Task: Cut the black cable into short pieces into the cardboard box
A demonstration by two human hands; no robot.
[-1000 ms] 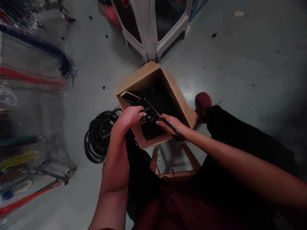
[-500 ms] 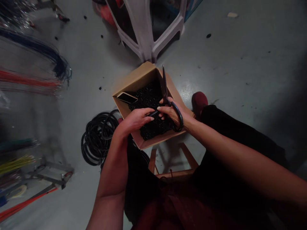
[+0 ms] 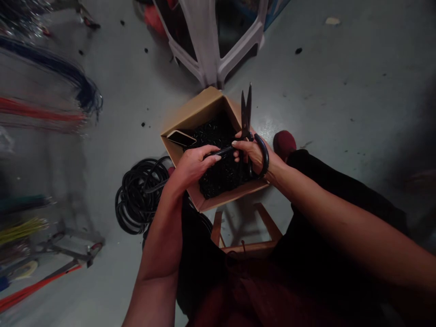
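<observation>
My left hand is shut on a short length of black ribbed cable, which it holds over the box. My right hand grips black-handled scissors through the finger loops, with the blades open and pointing up. The cable lies just beside the scissors' pivot. Below both hands, an open cardboard box is filled with cut black cable pieces. A smartphone lies on top of them, against the box's left wall.
A coil of black cable lies on the floor left of the box, which rests on a wooden stool. White plastic chair legs stand behind it. Bundles of coloured wire lie at the left. My dark-trousered legs and a maroon shoe are right.
The scissors have swung from lying across the box to upright, and their blades now stand open. Both hands have moved closer together, and the cable has shifted slightly up.
</observation>
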